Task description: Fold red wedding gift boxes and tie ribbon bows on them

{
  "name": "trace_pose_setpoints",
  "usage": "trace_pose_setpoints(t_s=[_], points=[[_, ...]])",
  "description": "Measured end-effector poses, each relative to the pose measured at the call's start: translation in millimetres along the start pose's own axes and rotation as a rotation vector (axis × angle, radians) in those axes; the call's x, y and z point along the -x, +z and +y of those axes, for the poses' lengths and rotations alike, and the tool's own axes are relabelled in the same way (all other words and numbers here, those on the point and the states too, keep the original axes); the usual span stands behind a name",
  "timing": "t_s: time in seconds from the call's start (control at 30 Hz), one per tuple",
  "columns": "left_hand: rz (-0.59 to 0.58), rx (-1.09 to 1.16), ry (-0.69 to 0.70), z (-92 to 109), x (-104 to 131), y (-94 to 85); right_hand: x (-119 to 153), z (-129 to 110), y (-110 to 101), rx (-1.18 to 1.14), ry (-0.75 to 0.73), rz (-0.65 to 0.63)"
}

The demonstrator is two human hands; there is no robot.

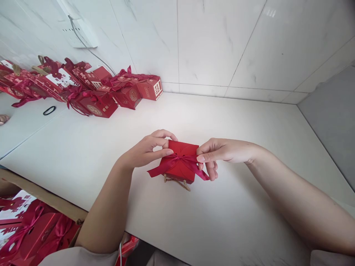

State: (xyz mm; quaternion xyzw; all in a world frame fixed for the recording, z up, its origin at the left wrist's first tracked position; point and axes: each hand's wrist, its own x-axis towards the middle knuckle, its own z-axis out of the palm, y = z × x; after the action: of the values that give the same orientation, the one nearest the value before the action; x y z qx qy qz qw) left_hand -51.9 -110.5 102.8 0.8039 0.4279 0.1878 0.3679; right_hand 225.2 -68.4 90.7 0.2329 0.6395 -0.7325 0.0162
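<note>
A small red box (181, 171) lies on the white table (222, 221), a dark pink ribbon (158, 170) tied in a bow across its top. A twisted tan cord handle (177, 181) sticks out at the near side. My left hand (151, 149) rests at the box's left and far edge, thumb on the ribbon near the knot, fingers apart behind. At the right side, my right hand (213, 153) pinches the ribbon between thumb and index finger, the other fingers curled below.
Red gift boxes (127, 94) with ribbons stand in rows along the tiled wall at the back left. A black ring (49, 110) lies near them. At the lower left, a cardboard carton (55, 195) holds more red boxes. Part of another person's hand (3, 119) shows at the left edge.
</note>
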Motion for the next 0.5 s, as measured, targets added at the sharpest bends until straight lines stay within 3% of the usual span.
trace_pose_setpoints(t_s=[0.37, 0.5], points=[[0.048, 0.371, -0.050, -4, -2, 9.6, 8, -6, -1, 0.016, -0.108, 0.028], [-0.053, 0.325, 0.050, -12, 3, 0.3, 9, -8, -3, 0.031, -0.108, 0.096]])
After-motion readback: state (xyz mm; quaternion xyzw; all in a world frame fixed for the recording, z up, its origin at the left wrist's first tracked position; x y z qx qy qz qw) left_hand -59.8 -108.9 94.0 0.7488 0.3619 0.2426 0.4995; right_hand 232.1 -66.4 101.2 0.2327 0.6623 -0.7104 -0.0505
